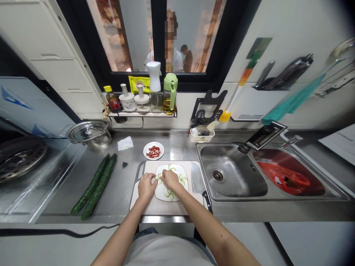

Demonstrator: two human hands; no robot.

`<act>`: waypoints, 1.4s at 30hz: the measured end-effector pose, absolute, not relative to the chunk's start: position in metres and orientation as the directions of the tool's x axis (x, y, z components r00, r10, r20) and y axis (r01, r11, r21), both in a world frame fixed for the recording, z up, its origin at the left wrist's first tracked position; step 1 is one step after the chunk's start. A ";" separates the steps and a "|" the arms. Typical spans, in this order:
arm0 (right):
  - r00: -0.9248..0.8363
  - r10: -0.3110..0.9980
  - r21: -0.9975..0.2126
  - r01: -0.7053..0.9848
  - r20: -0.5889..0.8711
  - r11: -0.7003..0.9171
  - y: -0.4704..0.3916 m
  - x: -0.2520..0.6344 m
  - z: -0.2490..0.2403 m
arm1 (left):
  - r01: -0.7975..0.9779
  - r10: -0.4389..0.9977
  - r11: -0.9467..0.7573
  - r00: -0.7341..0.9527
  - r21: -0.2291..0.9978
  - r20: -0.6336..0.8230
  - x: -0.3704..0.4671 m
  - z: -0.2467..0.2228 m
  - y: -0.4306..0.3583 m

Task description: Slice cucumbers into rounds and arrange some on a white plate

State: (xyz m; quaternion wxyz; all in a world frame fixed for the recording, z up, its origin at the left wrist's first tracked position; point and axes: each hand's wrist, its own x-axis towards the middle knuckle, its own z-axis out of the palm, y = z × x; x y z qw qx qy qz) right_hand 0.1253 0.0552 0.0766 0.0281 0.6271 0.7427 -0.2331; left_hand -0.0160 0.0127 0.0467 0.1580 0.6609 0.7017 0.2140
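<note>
A white square plate (163,196) lies on the cutting board (151,208), with thin cucumber slices (169,194) fanned into several small pinwheels near its rim. At the plate's left edge, my left hand (146,186) has its thumb and fingers bent together beside one pinwheel; whatever is between them is too small to make out. My right hand (170,180) reaches over the plate from the right, fingertips pinched on a cucumber slice of that same left pinwheel. Along the board's right side lies a kitchen knife (197,179) with a black handle.
Two whole cucumbers (97,186) lie left of the board. Behind it stands a small dish (145,152) of red dried berries. A lidded steel pot (94,136) is at the back left, under a condiment rack (141,114). The double sink (233,197) borders the board's right.
</note>
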 end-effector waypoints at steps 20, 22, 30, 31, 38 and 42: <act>-0.224 0.917 -0.318 0.941 -0.329 0.116 0.055 0.125 0.078 | 0.900 0.936 -0.351 0.335 0.257 0.105 -0.017 0.051 0.002; -0.224 0.917 -0.317 0.941 -0.331 0.115 0.055 0.125 0.078 | 0.900 0.936 -0.353 0.337 0.257 0.106 -0.017 0.052 0.002; -0.226 0.915 -0.313 0.942 -0.336 0.118 0.053 0.125 0.080 | 0.899 0.939 -0.343 0.329 0.271 0.098 -0.015 0.056 0.003; -0.226 0.915 -0.313 0.942 -0.335 0.118 0.053 0.125 0.081 | 0.899 0.940 -0.340 0.326 0.274 0.099 -0.015 0.057 0.003; -0.219 0.918 -0.316 0.942 -0.331 0.111 0.052 0.128 0.083 | 0.900 0.944 -0.329 0.309 0.286 0.114 -0.014 0.059 0.004; -0.199 0.927 -0.320 0.943 -0.317 0.093 0.052 0.129 0.083 | 0.905 0.957 -0.278 0.233 0.322 0.172 -0.019 0.057 0.004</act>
